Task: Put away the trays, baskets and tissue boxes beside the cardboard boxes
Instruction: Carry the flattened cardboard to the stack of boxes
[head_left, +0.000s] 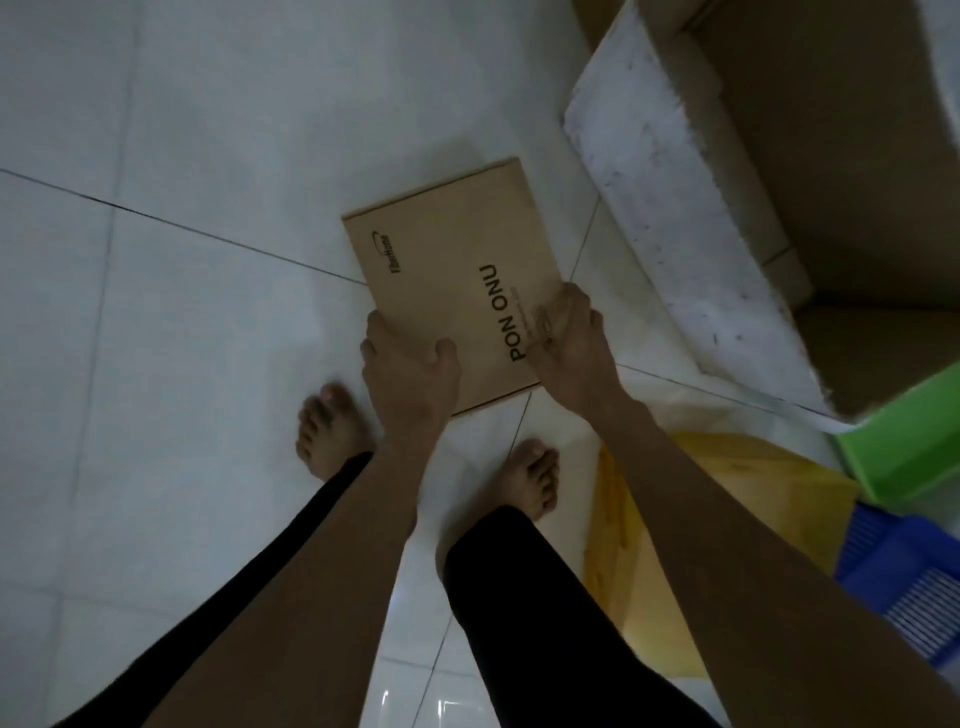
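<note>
- Both grips clamp one flat carton (447, 291) printed "PON ONU". The left grip (410, 364) holds its near left corner with the thumb curled over the top face. The right grip (571, 338) holds the near right edge with fingers bent onto the printed face. Whether the carton rests on the floor or hangs just above it cannot be told.
- White tiled floor (182, 312) with dark grout lines fills the left and middle of the view, under the carton.
- Large cardboard box (831, 182) stands open at the upper right, well right of the carton.
- White foam slab (691, 218), speckled and rough-edged, lies tilted against the large box's left side, between that box and the carton.
- Yellowish flat piece (675, 519) lies on the floor at the lower right, partly hidden by the right forearm; what it is cannot be told.
- Blue basket (904, 587) with a slotted wall sits at the right edge, just beside the yellowish piece.
- Green tray (904, 447) sits just above the blue basket, near the large box's lower corner.
- Bare left foot (332, 431) and right foot (530, 478) stand on the tiles below the carton, with black trouser legs above them.
</note>
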